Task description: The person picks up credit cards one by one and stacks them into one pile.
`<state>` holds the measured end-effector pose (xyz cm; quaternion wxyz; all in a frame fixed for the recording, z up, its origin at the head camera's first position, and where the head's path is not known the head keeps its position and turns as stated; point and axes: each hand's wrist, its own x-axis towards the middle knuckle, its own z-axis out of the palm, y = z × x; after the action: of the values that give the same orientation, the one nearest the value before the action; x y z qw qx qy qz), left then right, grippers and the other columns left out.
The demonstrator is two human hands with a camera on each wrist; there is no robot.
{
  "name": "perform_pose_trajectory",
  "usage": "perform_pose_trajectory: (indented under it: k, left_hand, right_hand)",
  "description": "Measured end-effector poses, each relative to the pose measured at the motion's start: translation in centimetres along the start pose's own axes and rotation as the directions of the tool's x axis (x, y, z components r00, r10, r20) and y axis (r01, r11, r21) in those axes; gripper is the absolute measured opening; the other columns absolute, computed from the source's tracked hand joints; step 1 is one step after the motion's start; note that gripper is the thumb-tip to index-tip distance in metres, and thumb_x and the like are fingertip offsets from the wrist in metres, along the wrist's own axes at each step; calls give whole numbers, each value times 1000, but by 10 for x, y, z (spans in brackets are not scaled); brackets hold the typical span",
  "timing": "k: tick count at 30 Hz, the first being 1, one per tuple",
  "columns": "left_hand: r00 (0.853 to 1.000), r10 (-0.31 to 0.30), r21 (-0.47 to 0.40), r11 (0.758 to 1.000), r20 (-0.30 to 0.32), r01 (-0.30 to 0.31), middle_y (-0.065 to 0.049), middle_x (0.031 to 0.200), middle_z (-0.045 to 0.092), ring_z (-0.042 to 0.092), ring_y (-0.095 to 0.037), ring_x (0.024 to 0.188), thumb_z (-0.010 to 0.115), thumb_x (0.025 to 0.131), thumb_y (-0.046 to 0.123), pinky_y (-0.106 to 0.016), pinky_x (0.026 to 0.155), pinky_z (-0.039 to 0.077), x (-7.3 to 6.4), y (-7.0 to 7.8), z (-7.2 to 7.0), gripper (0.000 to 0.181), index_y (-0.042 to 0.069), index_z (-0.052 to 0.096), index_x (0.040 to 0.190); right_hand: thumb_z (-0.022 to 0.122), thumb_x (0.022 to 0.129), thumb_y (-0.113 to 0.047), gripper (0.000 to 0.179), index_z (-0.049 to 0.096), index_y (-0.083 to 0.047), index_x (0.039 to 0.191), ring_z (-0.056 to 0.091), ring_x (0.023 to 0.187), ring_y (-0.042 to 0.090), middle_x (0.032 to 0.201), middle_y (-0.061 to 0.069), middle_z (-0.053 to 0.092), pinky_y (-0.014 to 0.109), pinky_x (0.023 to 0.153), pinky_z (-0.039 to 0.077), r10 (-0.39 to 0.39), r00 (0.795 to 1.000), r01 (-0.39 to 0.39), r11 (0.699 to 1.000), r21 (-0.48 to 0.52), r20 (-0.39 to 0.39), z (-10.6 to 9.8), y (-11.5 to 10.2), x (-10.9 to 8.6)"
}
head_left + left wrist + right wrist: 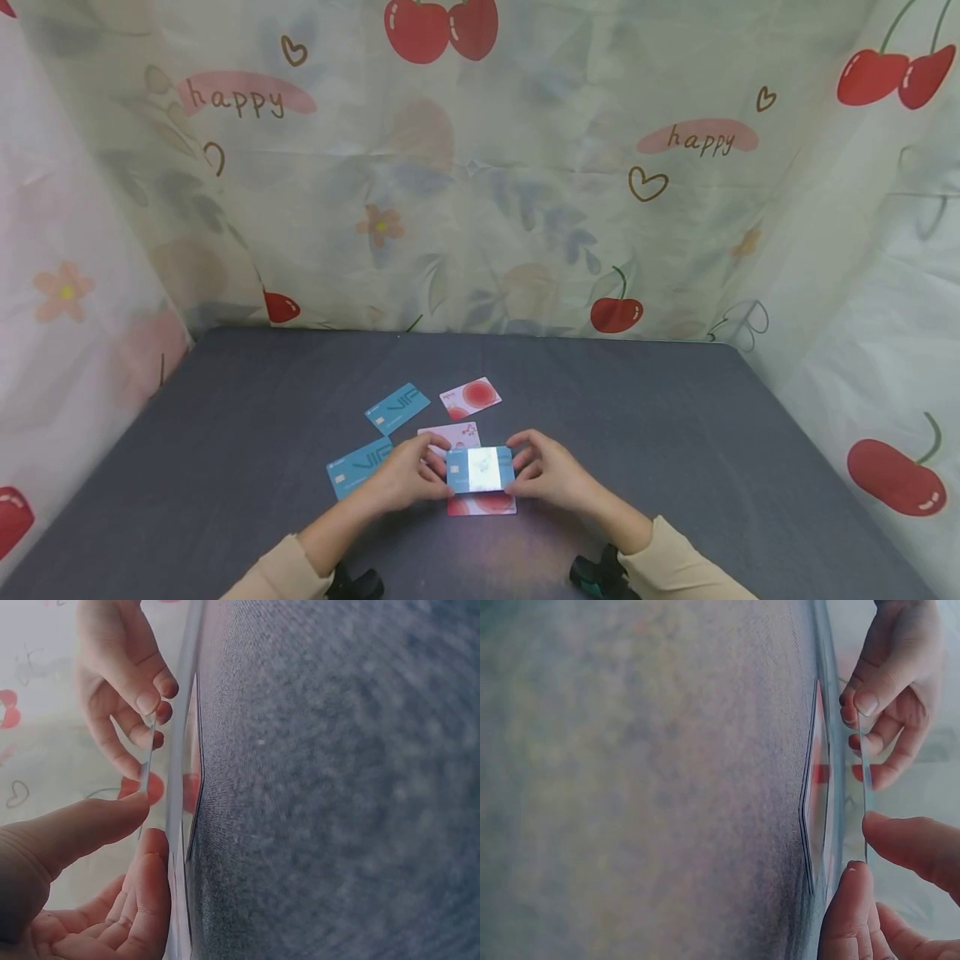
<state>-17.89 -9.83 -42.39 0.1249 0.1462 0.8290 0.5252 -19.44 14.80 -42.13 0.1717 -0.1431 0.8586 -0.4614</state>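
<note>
Between both hands, a blue card with a bright glare across its middle is held just above the table. The left hand pinches its left end and the right hand pinches its right end. Both wrist views show this card edge-on, as a thin line between thumbs and fingertips, apart from the tabletop. Beneath it lies a pink-and-red card, partly covered in the head view. Just behind the hands is a pale pink card with a small red pattern, its near part hidden.
A blue card marked with large letters lies at back left, and another blue card is partly behind the left hand. A pink card with a red circle lies farther back. Patterned cloth stands around the dark grey table.
</note>
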Motion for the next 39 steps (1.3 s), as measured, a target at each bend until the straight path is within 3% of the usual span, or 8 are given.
perform_pose_trajectory:
  k: [39]
  left_hand:
    - [999,-31,118,993,35,27,-6,75,58,54,-11,60,80,68,7,-19,55,44,0,2,6,50,-4,54,110]
  right_hand:
    - [77,73,-10,55,48,2,118,61,75,13,92,9,57,26,67,53,1,998,0,1000,-17,67,0,1,-5]
